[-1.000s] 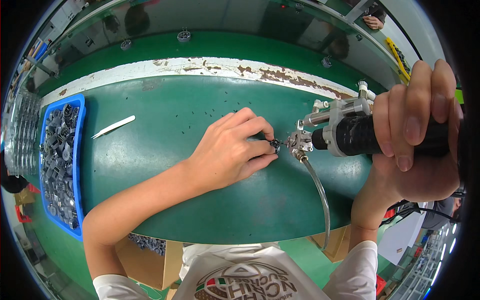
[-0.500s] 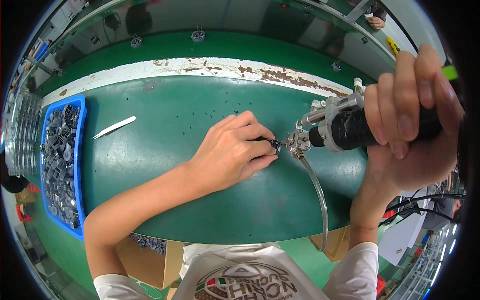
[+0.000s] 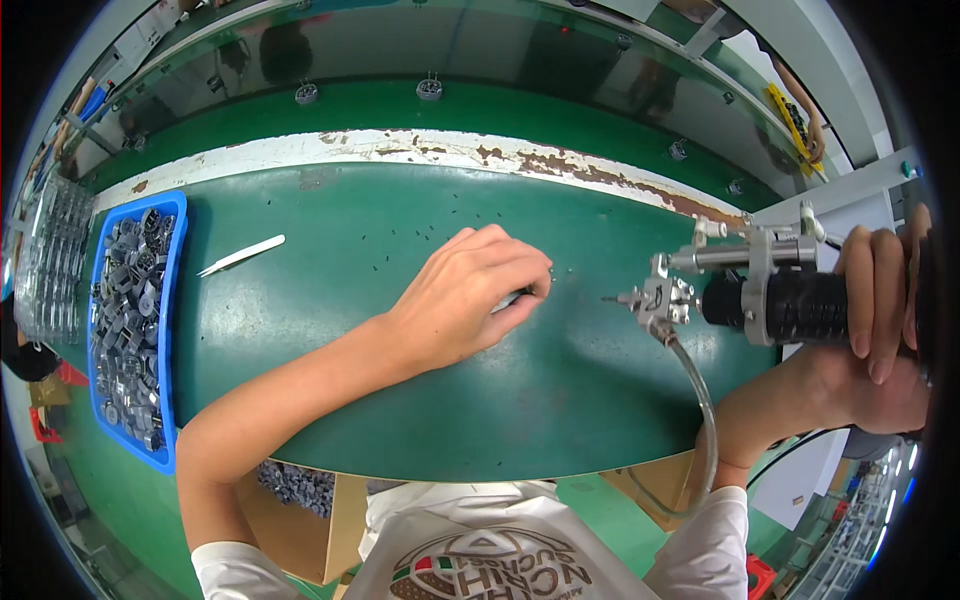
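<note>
My left hand (image 3: 470, 300) rests on the green table with fingers closed around a small grey part (image 3: 508, 299), mostly hidden under them. Over at the right, my right hand (image 3: 885, 300) is wrapped around the black body of a powered screwdriver (image 3: 805, 308). The driver lies sideways in the view, its metal nozzle (image 3: 668, 300) and thin bit pointing left. A gap separates the bit from my left hand. From the nozzle a clear hose (image 3: 708, 420) curves down. Several tiny dark pieces (image 3: 427, 237) are scattered beyond my left hand.
A blue tray (image 3: 181, 250) full of grey parts stands at the left, with white tweezers (image 3: 243, 255) beside it. Stacked clear plastic trays (image 3: 50, 270) are farther left. Cardboard boxes (image 3: 345, 530) sit below the table edge. Another person's hand (image 3: 815, 140) shows at the upper right.
My right hand has drawn the screwdriver back to the right and lower, so its tip has come away from the part. My left hand has stayed around the part.
</note>
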`<state>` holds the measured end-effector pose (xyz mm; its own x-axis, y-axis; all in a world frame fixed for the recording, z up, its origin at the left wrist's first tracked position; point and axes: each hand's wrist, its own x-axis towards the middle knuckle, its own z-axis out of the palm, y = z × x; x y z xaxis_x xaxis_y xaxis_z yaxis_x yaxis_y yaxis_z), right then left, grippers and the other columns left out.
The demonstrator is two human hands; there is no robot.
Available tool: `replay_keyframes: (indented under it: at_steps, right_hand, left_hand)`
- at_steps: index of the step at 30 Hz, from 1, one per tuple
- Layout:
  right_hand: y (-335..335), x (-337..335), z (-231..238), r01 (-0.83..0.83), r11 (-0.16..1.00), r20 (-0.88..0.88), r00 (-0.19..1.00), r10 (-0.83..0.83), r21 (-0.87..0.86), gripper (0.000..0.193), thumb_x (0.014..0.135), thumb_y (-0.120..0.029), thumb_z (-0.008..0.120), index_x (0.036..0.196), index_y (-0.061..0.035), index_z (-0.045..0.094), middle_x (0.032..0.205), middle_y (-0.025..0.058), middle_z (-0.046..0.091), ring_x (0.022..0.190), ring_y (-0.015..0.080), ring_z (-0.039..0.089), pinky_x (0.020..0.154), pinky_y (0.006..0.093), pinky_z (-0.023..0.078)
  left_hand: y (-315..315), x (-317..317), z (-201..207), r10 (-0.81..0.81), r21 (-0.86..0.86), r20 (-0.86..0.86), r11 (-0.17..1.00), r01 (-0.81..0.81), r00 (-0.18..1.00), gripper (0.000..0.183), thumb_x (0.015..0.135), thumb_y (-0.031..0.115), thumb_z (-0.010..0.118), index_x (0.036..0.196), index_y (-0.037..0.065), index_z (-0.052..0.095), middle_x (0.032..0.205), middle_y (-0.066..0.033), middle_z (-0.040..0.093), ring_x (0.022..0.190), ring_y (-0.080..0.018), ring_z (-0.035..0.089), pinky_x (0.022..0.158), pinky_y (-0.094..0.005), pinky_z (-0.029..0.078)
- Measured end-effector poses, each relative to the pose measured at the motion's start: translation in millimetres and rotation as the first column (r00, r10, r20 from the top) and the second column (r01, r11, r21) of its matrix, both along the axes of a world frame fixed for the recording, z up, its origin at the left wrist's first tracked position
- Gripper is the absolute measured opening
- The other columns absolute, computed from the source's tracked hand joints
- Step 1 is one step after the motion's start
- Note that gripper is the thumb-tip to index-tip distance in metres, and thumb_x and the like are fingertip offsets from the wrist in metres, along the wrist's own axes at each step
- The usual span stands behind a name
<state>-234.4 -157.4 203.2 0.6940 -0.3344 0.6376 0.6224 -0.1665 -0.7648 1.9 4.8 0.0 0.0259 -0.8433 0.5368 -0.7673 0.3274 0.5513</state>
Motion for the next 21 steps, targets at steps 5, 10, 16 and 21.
replay_keyframes:
  at_steps: [5, 10, 16, 21]
  right_hand:
    - [-2, 11, -9, 0.093, 0.995, 0.030, 0.995, -0.094, 0.026, 0.019, 0.105, -0.024, 0.048, 0.100, -0.0062, 0.048, 0.086, 0.0093, 0.056, 0.050, 0.0113, 0.045, 0.054, 0.0273, 0.043]
    - [2, 27, -14, 0.108, 0.993, 0.013, 0.994, -0.109, 0.035, 0.018, 0.104, -0.022, 0.048, 0.098, -0.0061, 0.047, 0.085, 0.0086, 0.055, 0.048, 0.0103, 0.043, 0.053, 0.0264, 0.042]
    - [-3, 29, -13, 0.140, 0.989, 0.016, 0.990, -0.141, 0.054, 0.017, 0.103, -0.020, 0.049, 0.096, -0.0060, 0.047, 0.083, 0.0077, 0.053, 0.047, 0.0091, 0.041, 0.052, 0.0254, 0.040]
    - [-5, 32, -5, 0.208, 0.975, 0.029, 0.977, -0.211, 0.077, 0.016, 0.103, -0.019, 0.050, 0.094, -0.0059, 0.046, 0.081, 0.0070, 0.052, 0.046, 0.0081, 0.038, 0.052, 0.0245, 0.039]
  left_hand:
    - [0, 3, 9, -0.078, 0.093, -0.076, 0.992, 0.085, 0.994, 0.053, 0.078, 0.018, 0.087, 0.122, 0.011, 0.059, 0.118, -0.0059, 0.065, 0.103, -0.0286, 0.059, 0.093, -0.0402, 0.044]
    - [2, -13, 12, 0.051, 0.076, 0.040, 0.996, -0.054, 0.998, 0.057, 0.073, 0.032, 0.092, 0.118, 0.010, 0.064, 0.112, -0.0065, 0.061, 0.101, -0.0289, 0.057, 0.087, -0.0402, 0.045]
    - [7, -26, 5, 0.013, 0.074, 0.108, 0.997, -0.022, 0.994, 0.051, 0.073, 0.039, 0.092, 0.108, 0.009, 0.071, 0.106, -0.0056, 0.061, 0.096, -0.0263, 0.057, 0.081, -0.0401, 0.045]
    - [-5, -55, 7, 0.019, 0.041, 0.093, 0.999, -0.023, 0.996, 0.048, 0.076, 0.039, 0.090, 0.109, 0.009, 0.072, 0.103, -0.0054, 0.061, 0.095, -0.0260, 0.057, 0.079, -0.0407, 0.046]
